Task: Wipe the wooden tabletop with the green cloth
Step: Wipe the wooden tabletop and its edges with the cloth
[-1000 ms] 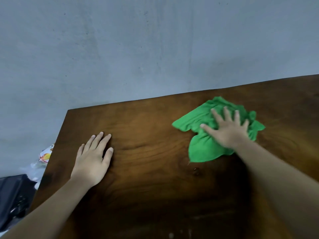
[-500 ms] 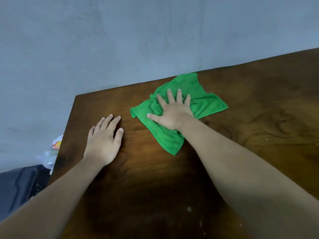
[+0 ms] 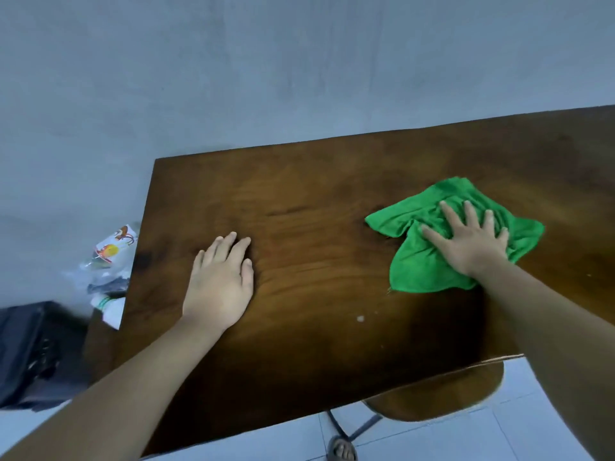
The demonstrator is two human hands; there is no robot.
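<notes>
The dark brown wooden tabletop (image 3: 316, 194) fills the middle of the head view. A crumpled green cloth (image 3: 417, 271) lies on its right part. My right hand (image 3: 469, 244) presses flat on the cloth with fingers spread, covering its centre. My left hand (image 3: 221, 281) rests palm down on the bare wood to the left, holding nothing, about two hand widths from the cloth. A small pale speck (image 3: 360, 318) sits on the wood between my arms, near the front.
A grey wall (image 3: 266, 61) stands right behind the table's far edge. Plastic bags with printed packaging (image 3: 109, 257) and a dark bag (image 3: 30, 347) lie off the left edge. Below the front edge are a wooden stool (image 3: 439, 394), a sandalled foot (image 3: 342, 452) and white floor tiles.
My right hand has swept the green cloth from the far left-centre of the table back toward the right. My left hand has stayed planted on the wood; the view has shifted.
</notes>
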